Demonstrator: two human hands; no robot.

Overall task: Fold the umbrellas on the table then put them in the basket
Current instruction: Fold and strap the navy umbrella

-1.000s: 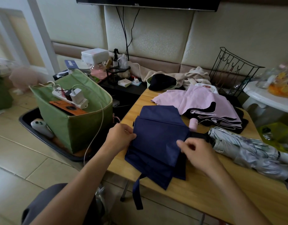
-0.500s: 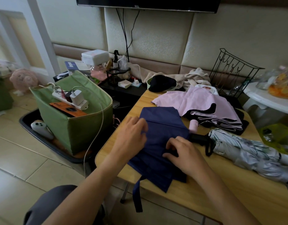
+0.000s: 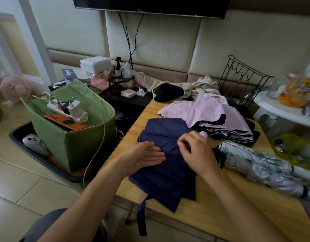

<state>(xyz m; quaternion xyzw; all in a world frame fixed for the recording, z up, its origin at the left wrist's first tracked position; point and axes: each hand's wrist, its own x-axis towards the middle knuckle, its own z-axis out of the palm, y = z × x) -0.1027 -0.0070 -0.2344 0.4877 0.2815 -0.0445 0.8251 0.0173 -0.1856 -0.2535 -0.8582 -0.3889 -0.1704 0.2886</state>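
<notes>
Head view, the only one: the navy umbrella (image 3: 161,165) lies collapsed on the wooden surface (image 3: 220,212), near its left front corner, canopy panels spread in loose flat pleats and its closing strap (image 3: 141,219) hanging off the front edge. The left hand (image 3: 143,157) lies on the fabric with fingers straight and together, pressing a pleat flat. The right hand (image 3: 194,151) has its fingers curled and seems to pinch a fold near the handle end, though the exact grip is hidden behind the knuckles.

Likely trouble, as I judge it: the slick cloth could slide out from under the flat palm when the pinched fold is pulled across, and the pleats would bunch unevenly, leaving a roll too fat for the strap to close. The dangling strap could also catch on the surface edge or get rolled inside the bundle.

The pink umbrella (image 3: 211,116) lies just behind the navy one, its edge close to the right knuckles, and the silver patterned umbrella (image 3: 266,168) sits just to the right; a wide sweep could drag either one or tangle the fabrics.

The green basket (image 3: 84,144) stands on the floor to the left, already carrying a power strip (image 3: 67,109) with a cable and an orange phone (image 3: 65,122), so a dropped umbrella could knock these or snag the cord.
</notes>
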